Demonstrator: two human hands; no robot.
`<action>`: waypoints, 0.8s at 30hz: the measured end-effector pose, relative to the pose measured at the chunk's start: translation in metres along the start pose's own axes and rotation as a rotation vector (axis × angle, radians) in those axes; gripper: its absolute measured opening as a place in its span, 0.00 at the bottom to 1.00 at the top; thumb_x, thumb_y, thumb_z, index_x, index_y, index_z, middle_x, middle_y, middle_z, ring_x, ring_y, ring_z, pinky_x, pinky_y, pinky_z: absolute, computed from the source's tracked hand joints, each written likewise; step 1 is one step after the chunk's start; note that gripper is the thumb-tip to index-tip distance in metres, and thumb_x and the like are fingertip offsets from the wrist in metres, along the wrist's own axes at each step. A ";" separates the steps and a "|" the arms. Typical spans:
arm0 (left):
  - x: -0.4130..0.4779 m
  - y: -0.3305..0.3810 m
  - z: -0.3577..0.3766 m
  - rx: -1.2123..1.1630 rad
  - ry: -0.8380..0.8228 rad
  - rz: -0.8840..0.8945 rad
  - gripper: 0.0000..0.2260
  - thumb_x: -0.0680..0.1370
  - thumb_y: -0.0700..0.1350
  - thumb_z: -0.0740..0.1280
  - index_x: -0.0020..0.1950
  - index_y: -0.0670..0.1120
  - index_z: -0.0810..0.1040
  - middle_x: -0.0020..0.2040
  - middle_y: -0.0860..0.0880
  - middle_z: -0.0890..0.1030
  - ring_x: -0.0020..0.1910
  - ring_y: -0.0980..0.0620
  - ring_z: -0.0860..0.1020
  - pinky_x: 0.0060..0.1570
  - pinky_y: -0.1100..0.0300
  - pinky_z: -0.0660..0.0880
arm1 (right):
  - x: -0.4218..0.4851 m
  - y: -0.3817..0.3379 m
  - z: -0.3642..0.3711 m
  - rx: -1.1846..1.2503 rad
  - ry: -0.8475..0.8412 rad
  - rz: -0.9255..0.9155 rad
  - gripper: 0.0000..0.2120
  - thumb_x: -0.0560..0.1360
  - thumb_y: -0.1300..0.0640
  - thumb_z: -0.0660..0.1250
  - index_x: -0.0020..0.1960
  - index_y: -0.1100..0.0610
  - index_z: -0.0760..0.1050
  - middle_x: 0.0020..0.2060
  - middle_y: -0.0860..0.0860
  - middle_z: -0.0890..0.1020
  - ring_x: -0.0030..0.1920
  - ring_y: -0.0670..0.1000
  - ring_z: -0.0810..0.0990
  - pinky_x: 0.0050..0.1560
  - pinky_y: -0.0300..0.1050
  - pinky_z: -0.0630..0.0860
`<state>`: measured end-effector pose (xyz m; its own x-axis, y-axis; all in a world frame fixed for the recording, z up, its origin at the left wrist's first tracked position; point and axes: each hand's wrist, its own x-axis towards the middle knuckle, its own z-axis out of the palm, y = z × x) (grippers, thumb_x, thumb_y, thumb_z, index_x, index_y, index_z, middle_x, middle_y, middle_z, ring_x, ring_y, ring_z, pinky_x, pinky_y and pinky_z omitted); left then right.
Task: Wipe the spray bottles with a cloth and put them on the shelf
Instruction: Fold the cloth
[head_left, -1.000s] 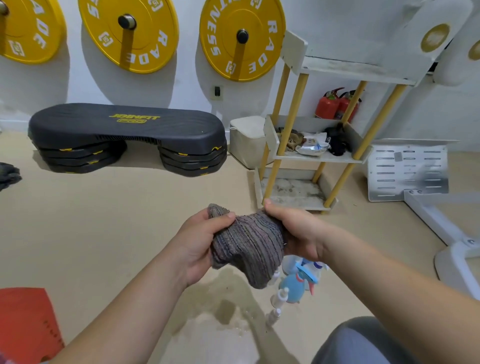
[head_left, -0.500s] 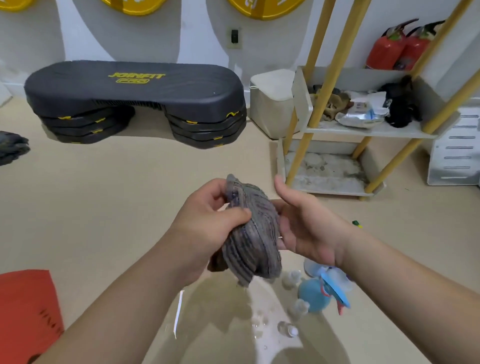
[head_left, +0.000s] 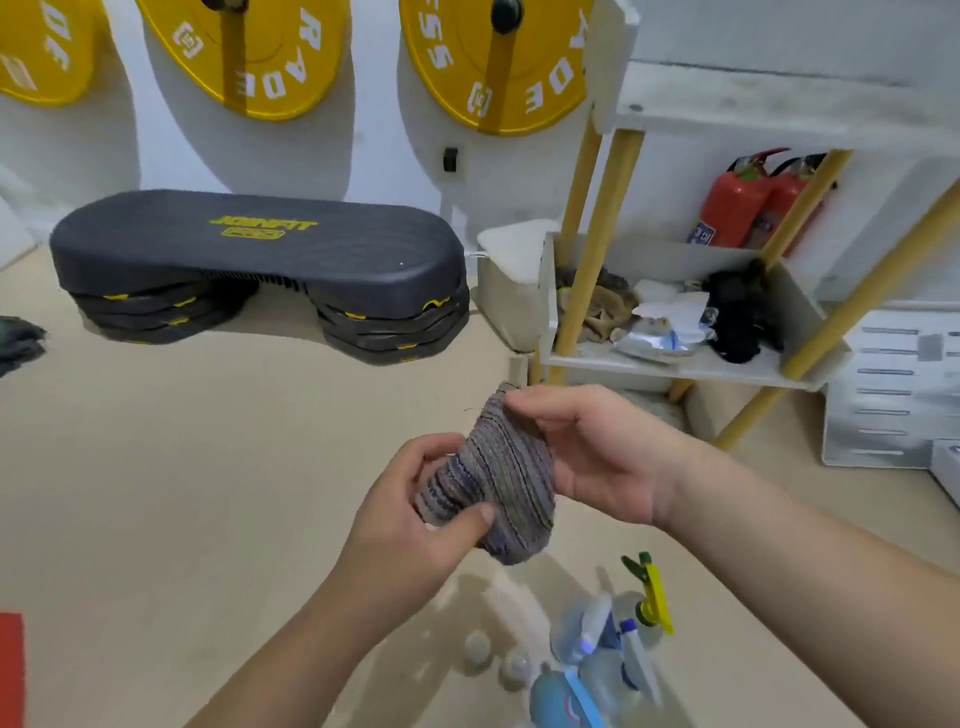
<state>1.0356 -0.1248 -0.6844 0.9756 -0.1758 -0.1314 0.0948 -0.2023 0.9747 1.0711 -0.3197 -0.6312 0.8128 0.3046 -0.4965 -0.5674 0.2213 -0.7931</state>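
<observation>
Striped grey-purple cloth (head_left: 498, 478) is bunched up mid-frame, held over the floor between both hands. So the left hand (head_left: 410, 525) wraps round its lower end, thumb pressed onto the fabric and fingers (head_left: 426, 449) curled behind it. Meanwhile the right hand (head_left: 597, 457) pinches the top edge with its fingertips.

You can see the spray bottles (head_left: 597, 654) clustered on the beige floor (head_left: 208, 467) at the bottom, right of centre, just under the right forearm. They're a bit blurry, but one has a yellow-green trigger, one is blue, and the rest look clear.

Over at the right stands the shelf (head_left: 675, 371), white boards on yellow posts. Its middle board is cluttered with rags, a crumpled packet and something black, and the right hand covers part of the bottom board. Two red fire extinguishers (head_left: 737, 208) sit behind it, a black step platform (head_left: 260, 260) is at the left, and yellow weight plates (head_left: 249, 52) hang on the wall up top.
</observation>
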 end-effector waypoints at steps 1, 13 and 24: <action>0.009 0.009 0.010 -0.036 0.040 -0.002 0.14 0.76 0.34 0.76 0.56 0.49 0.82 0.47 0.50 0.87 0.47 0.51 0.86 0.49 0.56 0.81 | -0.008 -0.015 -0.007 -0.071 0.027 -0.021 0.05 0.82 0.60 0.64 0.52 0.58 0.78 0.49 0.57 0.83 0.51 0.55 0.81 0.62 0.54 0.79; 0.095 0.197 0.089 -0.147 0.093 -0.059 0.09 0.73 0.35 0.65 0.50 0.45 0.71 0.40 0.42 0.72 0.33 0.45 0.72 0.32 0.53 0.70 | -0.080 -0.164 -0.074 -0.497 0.471 -0.189 0.12 0.77 0.58 0.74 0.38 0.55 0.74 0.26 0.50 0.71 0.23 0.48 0.66 0.26 0.39 0.63; 0.184 0.333 0.076 -0.251 0.247 0.200 0.05 0.79 0.33 0.72 0.50 0.42 0.80 0.48 0.39 0.83 0.46 0.43 0.84 0.45 0.54 0.85 | -0.066 -0.309 -0.052 -0.315 0.423 -0.580 0.15 0.81 0.60 0.68 0.67 0.63 0.74 0.53 0.61 0.84 0.51 0.56 0.86 0.51 0.51 0.85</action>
<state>1.2314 -0.2973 -0.3975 0.9950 0.0549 0.0830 -0.0862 0.0593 0.9945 1.1994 -0.4561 -0.3711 0.9850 -0.1723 -0.0140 -0.0239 -0.0555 -0.9982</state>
